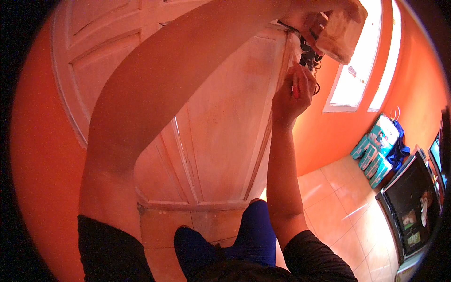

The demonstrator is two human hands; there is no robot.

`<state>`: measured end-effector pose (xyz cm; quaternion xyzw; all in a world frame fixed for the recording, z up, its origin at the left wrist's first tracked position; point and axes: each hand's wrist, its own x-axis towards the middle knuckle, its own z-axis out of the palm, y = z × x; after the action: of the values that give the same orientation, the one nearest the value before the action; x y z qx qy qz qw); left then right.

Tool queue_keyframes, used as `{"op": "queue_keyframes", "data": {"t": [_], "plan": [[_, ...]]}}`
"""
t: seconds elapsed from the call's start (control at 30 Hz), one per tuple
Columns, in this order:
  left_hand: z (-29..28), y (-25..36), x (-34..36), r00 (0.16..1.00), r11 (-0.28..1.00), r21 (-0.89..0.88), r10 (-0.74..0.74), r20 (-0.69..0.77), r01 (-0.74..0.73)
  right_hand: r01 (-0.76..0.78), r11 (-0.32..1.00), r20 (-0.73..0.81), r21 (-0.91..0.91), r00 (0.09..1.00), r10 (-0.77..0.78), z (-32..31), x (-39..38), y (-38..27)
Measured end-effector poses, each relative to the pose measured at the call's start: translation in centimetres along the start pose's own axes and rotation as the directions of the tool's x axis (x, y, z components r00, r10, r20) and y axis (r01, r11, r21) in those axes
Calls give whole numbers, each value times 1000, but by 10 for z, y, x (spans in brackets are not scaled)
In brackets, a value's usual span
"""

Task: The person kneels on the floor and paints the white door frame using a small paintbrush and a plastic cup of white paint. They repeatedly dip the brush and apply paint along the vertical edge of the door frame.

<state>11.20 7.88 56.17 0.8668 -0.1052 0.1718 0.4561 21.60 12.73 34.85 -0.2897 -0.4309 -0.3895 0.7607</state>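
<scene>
Door (221,136): pale panelled wood, fills the middle of the view; its long axis runs up and down, free edge toward the right, where both hands work.
Wall (42,155): orange, on both sides of the door; bright window (357,70) set in it at right.
Floor (338,207): pale glossy tiles, lower right.
Left arm: crosses the whole door from lower left to upper right, bare, black sleeve at the shoulder.
Left hand (329,19): at the top edge of the view, high on the door's edge, fingers wrapped around a pale boxy block (340,40); the block tilts, lower corner pointing down and right. Grip closed, though the fingertips themselves are hidden.
Right hand (293,96): just below the left, against the door edge, fingers bunched and pinched on a slim red-orange handle (295,89).
Red-orange handle: only a short strip shows between the fingers; long axis near upright, upper end pointing up toward the dark hardware. Its tip is hidden, cannot tell what kind of tool.
Dark hardware (310,58): small black metal cluster on the door edge, between the two hands, just above the right fingertips; detail too small to read.
Packages (378,150): blue and white stack against the right wall, well apart from the hands.
Black cabinet (411,207): right rim.
Legs: blue cloth (253,235) at bottom centre.
</scene>
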Motion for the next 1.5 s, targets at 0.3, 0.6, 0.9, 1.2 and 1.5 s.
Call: {"op": "queue_keyframes", "data": {"t": [0.3, 0.6, 0.9, 1.2, 1.5], "plan": [[6, 0, -11, 1000, 1000, 10, -5, -18, 5, -1, 1000, -38, -3, 999, 0, 1, 2, -2], [-6, -4, 7, 995, 995, -24, -97, -7, 97, -49, 999, -6, -18, 999, 49, -6, -6, -10], [-1, -2, -3, 999, 999, 11, -38, 23, 38, -25, 998, 24, -55, 999, 26, -1, 4, -3], [-5, -3, 7, 985, 988, 13, -154, -78, 155, -36, 999, -39, 32, 999, 37, -6, -1, -11], [-3, -4, 3, 992, 990, 73, -119, -32, 121, -72, 997, 6, 12, 997, 72, -14, -11, -9]]}}
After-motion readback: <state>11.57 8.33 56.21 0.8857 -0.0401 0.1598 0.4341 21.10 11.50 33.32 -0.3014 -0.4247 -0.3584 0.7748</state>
